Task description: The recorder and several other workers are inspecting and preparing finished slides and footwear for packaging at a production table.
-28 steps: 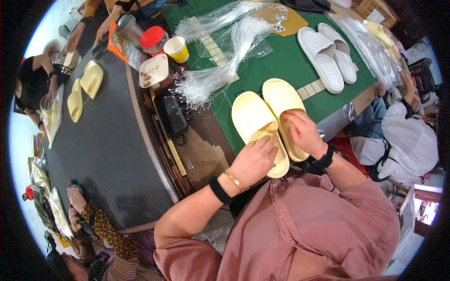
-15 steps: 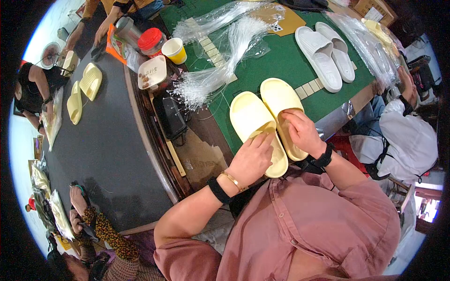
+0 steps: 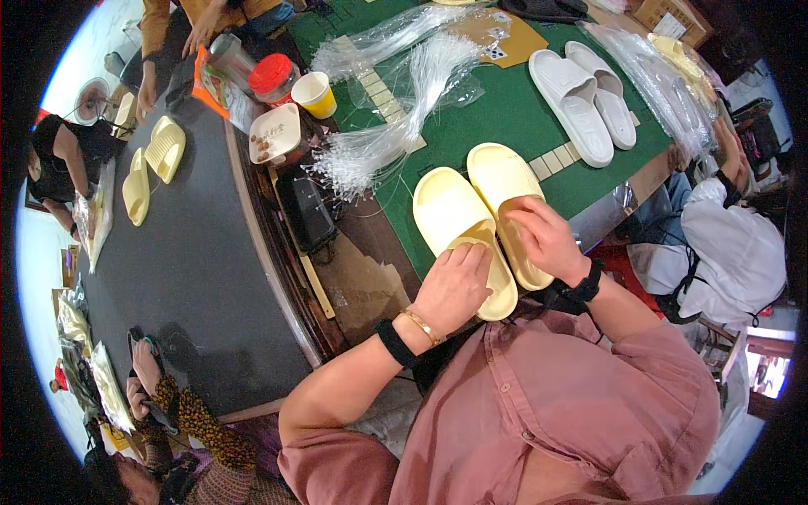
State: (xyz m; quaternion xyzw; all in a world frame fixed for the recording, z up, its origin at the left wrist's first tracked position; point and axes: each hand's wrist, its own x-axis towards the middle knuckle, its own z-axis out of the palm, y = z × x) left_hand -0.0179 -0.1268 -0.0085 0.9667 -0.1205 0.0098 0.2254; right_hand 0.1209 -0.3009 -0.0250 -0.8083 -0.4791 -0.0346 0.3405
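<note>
A pair of pale yellow slide slippers lies side by side, toes pointing away from me, on the near edge of the green table. My left hand (image 3: 461,282) reaches into the left slipper (image 3: 443,206), its fingers bent together beside the strap's inner edge. Over the foot opening of the right slipper (image 3: 502,174), my right hand (image 3: 543,237) has its fingers curled closed. Whatever either hand pinches is hidden by the fingers. Beyond the slippers lies a bundle of clear plastic tag fasteners (image 3: 421,93).
A pair of grey slippers (image 3: 572,105) sits farther right, near clear plastic bags (image 3: 661,84). Left are a yellow paper cup (image 3: 316,94), a red-lidded jar (image 3: 272,77) and a black phone (image 3: 307,210). Yellow slippers (image 3: 166,150) lie on the dark belt (image 3: 194,252), where co-workers' hands work.
My fingers have shifted slightly over the two slippers, which stay in place. At the upper left a co-worker's hands have moved; the yellow pair on the belt has shifted very slightly.
</note>
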